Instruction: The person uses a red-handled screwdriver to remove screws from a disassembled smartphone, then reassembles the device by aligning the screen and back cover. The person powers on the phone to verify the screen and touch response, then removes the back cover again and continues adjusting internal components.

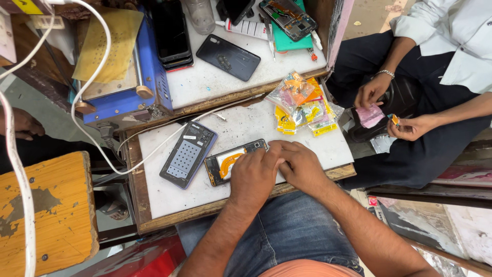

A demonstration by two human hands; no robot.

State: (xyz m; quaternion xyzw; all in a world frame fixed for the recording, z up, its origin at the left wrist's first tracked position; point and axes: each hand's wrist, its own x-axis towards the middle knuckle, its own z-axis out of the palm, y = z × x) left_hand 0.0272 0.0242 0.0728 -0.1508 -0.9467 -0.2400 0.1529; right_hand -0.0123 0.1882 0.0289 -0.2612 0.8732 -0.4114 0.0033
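Both hands (277, 166) atop opened phone's (230, 161) right end

phone back cover (187, 154), parts packets (303, 104), blue machine (123, 77)

Both hands, left hand (253, 177) and right hand (302, 166), on opened phone (228, 163) atop white board (246, 128).

I see the opened phone (229, 163) flat on the near surface (169, 197), my left hand (253, 177) over its right end, right hand (302, 165) touching it just beside. Back cover (188, 154) lies left of the phone. Parts packets (303, 105) sit behind-right, near the edge. Heater machine (120, 77) stands behind-left on the upper surface (205, 82), w/ another phone (228, 57) to its right.
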